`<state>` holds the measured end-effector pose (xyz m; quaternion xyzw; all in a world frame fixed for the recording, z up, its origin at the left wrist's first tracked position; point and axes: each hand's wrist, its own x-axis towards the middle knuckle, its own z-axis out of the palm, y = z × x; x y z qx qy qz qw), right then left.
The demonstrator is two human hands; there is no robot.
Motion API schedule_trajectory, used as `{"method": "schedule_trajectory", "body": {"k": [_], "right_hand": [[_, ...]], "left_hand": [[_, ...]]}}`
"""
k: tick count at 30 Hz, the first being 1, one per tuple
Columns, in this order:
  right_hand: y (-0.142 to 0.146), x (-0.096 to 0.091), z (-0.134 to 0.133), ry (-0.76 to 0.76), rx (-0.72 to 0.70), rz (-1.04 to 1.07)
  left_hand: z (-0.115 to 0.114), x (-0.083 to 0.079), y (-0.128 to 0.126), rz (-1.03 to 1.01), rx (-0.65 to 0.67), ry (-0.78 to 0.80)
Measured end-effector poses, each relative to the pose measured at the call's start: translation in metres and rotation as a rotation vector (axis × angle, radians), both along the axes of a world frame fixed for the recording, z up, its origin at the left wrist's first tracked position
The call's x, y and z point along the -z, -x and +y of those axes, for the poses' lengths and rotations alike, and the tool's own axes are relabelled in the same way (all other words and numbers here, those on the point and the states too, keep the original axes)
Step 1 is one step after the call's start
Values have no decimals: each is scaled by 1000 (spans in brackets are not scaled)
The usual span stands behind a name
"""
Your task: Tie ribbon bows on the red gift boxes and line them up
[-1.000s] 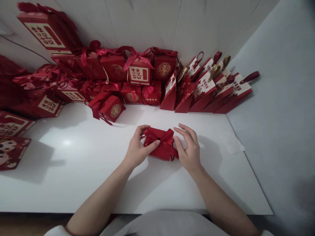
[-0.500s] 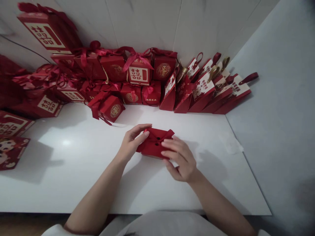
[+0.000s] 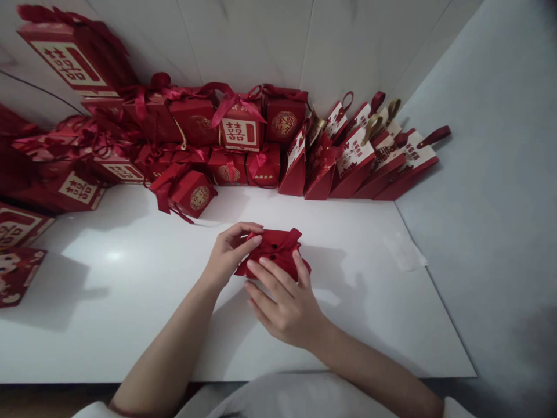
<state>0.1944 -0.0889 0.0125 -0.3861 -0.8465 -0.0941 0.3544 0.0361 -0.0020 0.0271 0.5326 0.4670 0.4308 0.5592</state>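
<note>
A small red gift box stands on the white table in front of me, a red ribbon tied across its top near two dark holes. My left hand grips the box and ribbon at the left, thumb on top and fingers at the far side. Over the near face lies my right hand, its fingers stretched and spread toward the left and the thumb up by the right end. It touches the box without visibly closing on it. Part of the front is hidden behind these fingers.
Red gift boxes with ribbons are stacked along the back wall. Upright triangular boxes with strap loops stand at the back right. A single ribboned box sits ahead of them, and more boxes occupy the left edge.
My right hand has moved from the right end of the box to its near side, fingers now pointing left. My left hand stays at the left side. The view has shifted slightly.
</note>
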Motion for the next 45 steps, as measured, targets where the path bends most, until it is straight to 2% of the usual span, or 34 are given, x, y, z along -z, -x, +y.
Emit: {"method": "schedule_trajectory", "body": {"k": [6,9,14,17,21,25,29,34,39,45], "right_hand": [[10,2,-3,48,-11,-111],[4,0,-1,68,-44,5],[-8,-8,4,46,-192,283],[-13,-9,4,2,-176,399],[-15,2,4,-13,-97,445],[-16,13,6,53,-188,480],[-18,7,9,98,-226,507],[-23,-2,11,80,-220,455],[-25,5,11,91,-297,317],[-22,4,9,84,-359,248]], "left_hand": [[-1,1,-1,-23,4,34],[-1,1,-2,-22,2,21],[1,5,-1,20,-15,-29],[0,9,-3,90,-56,-66],[-6,10,-11,142,-111,-67],[-10,8,-17,184,-176,-100],[-8,9,-15,162,-158,-92],[-7,11,-12,113,-147,-64],[-9,6,-13,86,-149,-11],[-11,0,-15,28,6,160]]}}
